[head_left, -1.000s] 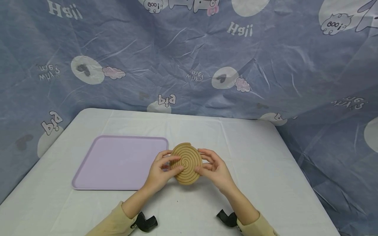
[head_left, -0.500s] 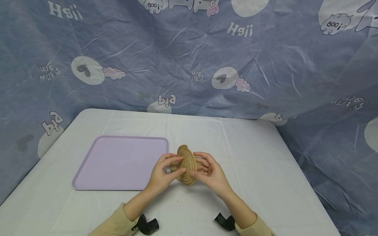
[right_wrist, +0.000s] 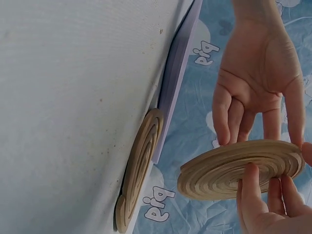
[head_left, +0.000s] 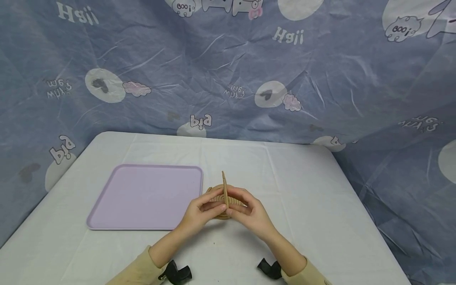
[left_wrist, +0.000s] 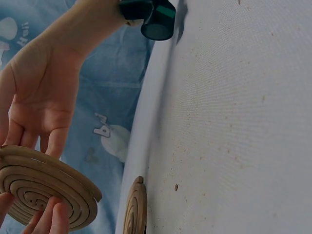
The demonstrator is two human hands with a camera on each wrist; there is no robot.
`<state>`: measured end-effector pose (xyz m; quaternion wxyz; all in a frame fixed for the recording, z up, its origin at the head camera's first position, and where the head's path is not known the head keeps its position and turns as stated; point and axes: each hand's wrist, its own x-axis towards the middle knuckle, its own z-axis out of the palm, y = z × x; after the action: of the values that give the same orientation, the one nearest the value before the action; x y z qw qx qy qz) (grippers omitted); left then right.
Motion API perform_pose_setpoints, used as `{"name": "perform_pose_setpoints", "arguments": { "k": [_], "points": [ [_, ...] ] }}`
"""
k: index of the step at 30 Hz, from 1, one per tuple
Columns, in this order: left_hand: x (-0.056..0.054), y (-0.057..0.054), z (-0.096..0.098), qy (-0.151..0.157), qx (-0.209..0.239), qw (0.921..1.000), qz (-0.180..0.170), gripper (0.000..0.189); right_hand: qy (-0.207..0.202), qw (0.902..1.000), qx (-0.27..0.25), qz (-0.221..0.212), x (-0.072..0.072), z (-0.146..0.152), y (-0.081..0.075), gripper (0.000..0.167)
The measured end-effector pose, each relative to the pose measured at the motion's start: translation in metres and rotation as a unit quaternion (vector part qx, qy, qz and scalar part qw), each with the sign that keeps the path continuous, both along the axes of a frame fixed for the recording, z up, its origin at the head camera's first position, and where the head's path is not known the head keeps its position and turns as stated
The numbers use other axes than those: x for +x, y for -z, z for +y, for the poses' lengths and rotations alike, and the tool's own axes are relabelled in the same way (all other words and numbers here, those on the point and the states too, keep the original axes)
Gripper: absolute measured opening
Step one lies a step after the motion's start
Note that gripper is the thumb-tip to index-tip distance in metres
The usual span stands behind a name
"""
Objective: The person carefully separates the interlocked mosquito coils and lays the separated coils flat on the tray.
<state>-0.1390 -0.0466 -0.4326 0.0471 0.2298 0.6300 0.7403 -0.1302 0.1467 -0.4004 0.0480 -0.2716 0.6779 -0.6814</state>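
A brown mosquito coil (head_left: 225, 188) stands upright, edge-on in the head view, between the two hands. My left hand (head_left: 199, 209) holds it from the left and my right hand (head_left: 251, 211) from the right, fingers on its faces and rim. In the left wrist view the spiral face of the held coil (left_wrist: 24, 180) shows, with fingertips on it. The right wrist view shows the same coil (right_wrist: 214, 175) tilted, fingers on both sides. Another mosquito coil (head_left: 236, 201) lies flat on the table beneath, partly hidden by the hands; its side shows in the right wrist view (right_wrist: 141, 163).
A shallow purple tray (head_left: 146, 198) lies left of the hands on the white-covered table (head_left: 303, 190). Small brown crumbs (left_wrist: 176, 187) are scattered on the cloth. A blue printed curtain (head_left: 213, 71) hangs behind the table.
The held coil has turned from facing the head camera to edge-on. The hands have drawn closer together around it, and the coil lying below shows more.
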Motion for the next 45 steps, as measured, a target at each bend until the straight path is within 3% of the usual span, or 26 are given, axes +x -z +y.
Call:
{"name": "perform_pose_setpoints", "arguments": {
  "k": [4,9,16,25,34,45],
  "points": [
    [-0.001,-0.002,0.000,-0.020,-0.028,0.9994,0.001,0.042,0.025,0.9994,0.016,0.019,-0.001,0.000,0.001,0.036],
    [0.000,-0.003,0.002,-0.042,-0.057,0.9968,0.038,0.037,0.049,0.9987,0.010,0.008,-0.002,-0.001,0.006,0.032],
    [0.002,-0.002,0.005,-0.049,-0.028,0.9969,0.055,0.038,0.065,0.9978,-0.011,-0.010,-0.002,-0.003,0.007,0.043],
    [0.001,0.000,0.004,-0.047,0.000,0.9976,0.050,0.032,0.055,0.9984,-0.003,-0.011,-0.006,0.000,0.010,0.041],
    [0.001,0.001,0.006,-0.049,-0.006,0.9982,0.035,0.026,0.047,0.9989,-0.001,0.001,-0.008,0.002,0.012,0.040],
    [0.002,0.004,0.006,-0.055,-0.023,0.9967,0.055,0.028,0.067,0.9976,0.015,-0.004,-0.008,0.001,0.010,0.039]
  ]
}}
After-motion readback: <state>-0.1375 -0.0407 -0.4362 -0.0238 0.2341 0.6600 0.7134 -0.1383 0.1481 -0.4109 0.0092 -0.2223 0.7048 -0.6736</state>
